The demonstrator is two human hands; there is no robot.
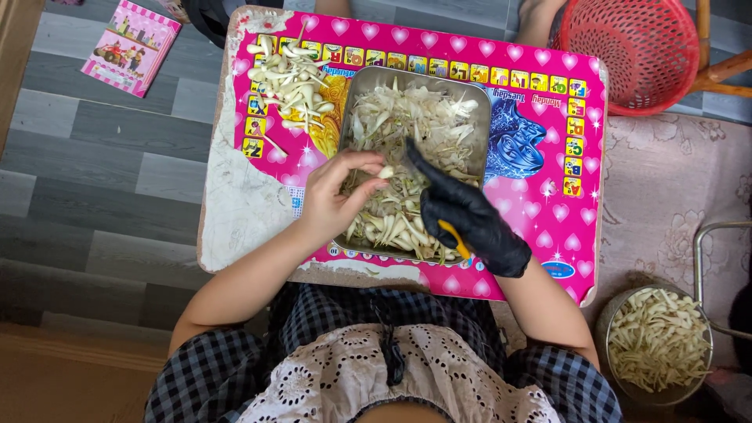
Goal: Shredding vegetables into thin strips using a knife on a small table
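Small pale clove (386,171) pinched in left hand (333,200) grip, thumb and fingertips closed on it, held just above near-left part of metal tray (356,94). Looks like a garlic piece; cannot tell for sure. Tray: square, steel, rounded corners, full of pale slivers and papery skins (415,117), heaped loose, tangled. Sits mid-desk.

Right hand (466,215) in black glove, glossy, over tray's near-right edge. Grip closed around a small tool with a yellow handle (454,237); dark blade (415,160) points up toward the clove, tip just beside it. Left forearm bare, angled in from lower left; right forearm bare below glove cuff, angled in from lower right.

Loose pile of peeled whitish pieces (294,82) on desk top, far-left corner, beside tray, no container. Desk (580,188): small, pink printed top with hearts and coloured tiles, print worn off to bare off-white along left edge and near edge.

Round metal bowl (607,317) on floor lower right, filled with pale yellowish strips (658,337). Red plastic basket (627,47), mesh wall, upper right; contents cannot tell. Pink booklet (129,47) on grey plank floor (94,188), upper left. Floral mat (666,196) right of desk. Checked dress with white lace bib (376,376) at bottom.
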